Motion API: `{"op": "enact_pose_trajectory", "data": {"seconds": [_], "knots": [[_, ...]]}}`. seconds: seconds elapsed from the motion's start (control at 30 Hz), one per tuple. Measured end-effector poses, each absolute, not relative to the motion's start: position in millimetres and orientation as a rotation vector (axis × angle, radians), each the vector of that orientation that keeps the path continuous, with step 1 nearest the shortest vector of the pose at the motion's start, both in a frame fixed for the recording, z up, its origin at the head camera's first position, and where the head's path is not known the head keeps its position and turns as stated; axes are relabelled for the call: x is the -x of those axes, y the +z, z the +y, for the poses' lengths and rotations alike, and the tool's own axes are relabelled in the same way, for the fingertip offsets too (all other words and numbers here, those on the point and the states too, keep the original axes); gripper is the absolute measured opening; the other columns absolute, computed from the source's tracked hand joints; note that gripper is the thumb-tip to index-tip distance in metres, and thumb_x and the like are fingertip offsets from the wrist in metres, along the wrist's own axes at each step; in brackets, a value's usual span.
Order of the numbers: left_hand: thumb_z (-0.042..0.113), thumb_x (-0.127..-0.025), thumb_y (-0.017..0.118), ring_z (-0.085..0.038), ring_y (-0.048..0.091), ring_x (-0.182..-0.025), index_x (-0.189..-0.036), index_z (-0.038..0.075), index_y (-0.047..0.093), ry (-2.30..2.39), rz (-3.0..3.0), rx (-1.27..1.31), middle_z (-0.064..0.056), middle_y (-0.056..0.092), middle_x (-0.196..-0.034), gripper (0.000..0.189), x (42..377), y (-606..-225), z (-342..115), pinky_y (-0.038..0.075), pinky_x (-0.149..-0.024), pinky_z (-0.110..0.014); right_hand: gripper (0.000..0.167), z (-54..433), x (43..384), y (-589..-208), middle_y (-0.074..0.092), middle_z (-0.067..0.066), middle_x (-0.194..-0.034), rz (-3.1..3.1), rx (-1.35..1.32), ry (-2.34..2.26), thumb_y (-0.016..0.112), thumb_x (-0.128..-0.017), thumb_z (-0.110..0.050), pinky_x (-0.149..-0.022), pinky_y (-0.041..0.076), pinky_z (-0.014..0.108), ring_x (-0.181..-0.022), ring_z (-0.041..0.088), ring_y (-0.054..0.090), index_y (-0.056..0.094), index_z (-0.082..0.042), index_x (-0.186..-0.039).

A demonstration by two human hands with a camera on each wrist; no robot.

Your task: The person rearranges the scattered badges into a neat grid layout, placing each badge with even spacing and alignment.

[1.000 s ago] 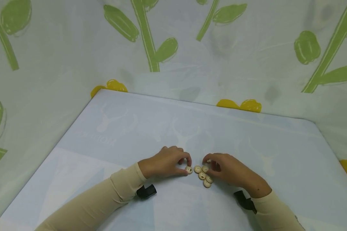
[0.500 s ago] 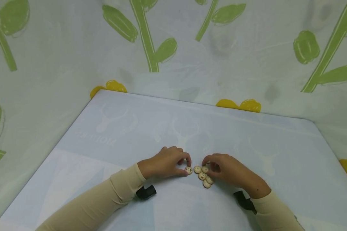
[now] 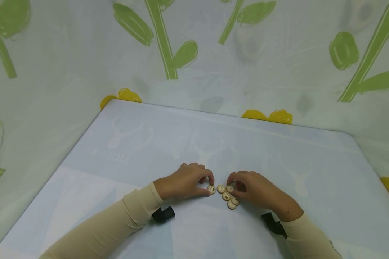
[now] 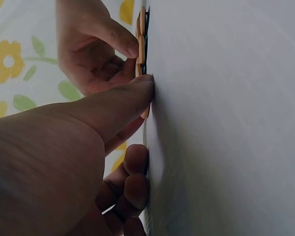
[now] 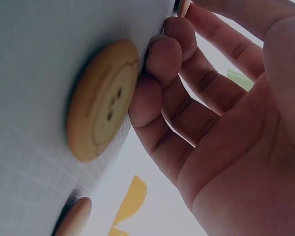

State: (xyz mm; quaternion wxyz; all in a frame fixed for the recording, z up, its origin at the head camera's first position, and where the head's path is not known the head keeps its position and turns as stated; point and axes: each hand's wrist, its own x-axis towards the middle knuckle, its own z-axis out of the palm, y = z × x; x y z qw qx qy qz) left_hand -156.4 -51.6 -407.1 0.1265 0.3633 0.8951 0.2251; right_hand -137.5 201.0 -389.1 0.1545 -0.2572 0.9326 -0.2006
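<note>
My left hand (image 3: 186, 181) pinches a round wooden button (image 3: 211, 189) between thumb and forefinger, down at the tabletop. To its right lies a small cluster of wooden buttons (image 3: 226, 196), some overlapping. My right hand (image 3: 254, 186) curves over the cluster's far right side, thumb and forefinger around the upper button (image 3: 229, 188). From the left wrist view, the buttons (image 4: 141, 46) stand edge-on between both hands. A large-looking button (image 5: 104, 101) with small holes lies beside the curled fingers (image 5: 163, 59) in the right wrist view.
The pale, faintly patterned tabletop (image 3: 168, 136) stretches around the hands. Behind it hangs a white cloth (image 3: 210, 79) printed with green stems and yellow shapes. Black wrist cameras (image 3: 163, 214) sit under both forearms, close to the table.
Both hands stay almost in place. The right forefinger's tip dips slightly toward the buttons, and a button beneath it shows less than before.
</note>
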Motion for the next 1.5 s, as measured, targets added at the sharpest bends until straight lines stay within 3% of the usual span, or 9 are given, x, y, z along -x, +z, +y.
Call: {"op": "enact_pose_trajectory", "data": {"seconds": [1.5], "knots": [[0.041, -0.087, 0.077, -0.007, 0.048, -0.082, -0.101, 0.032, 0.067, 0.640, 2.614, -1.066, 0.010, 0.055, -0.084, 0.020, 157.2, -405.7, -51.6, 0.036, -0.073, -0.032, 0.015, 205.8, 139.7, -385.2, 0.057, -0.009, -0.074, 2.713, 0.612, -0.599, 0.071, -0.093, -0.023, -0.060, 0.045, 0.023, -0.066, 0.007, 0.051, 0.062, -0.020, -0.104]]}}
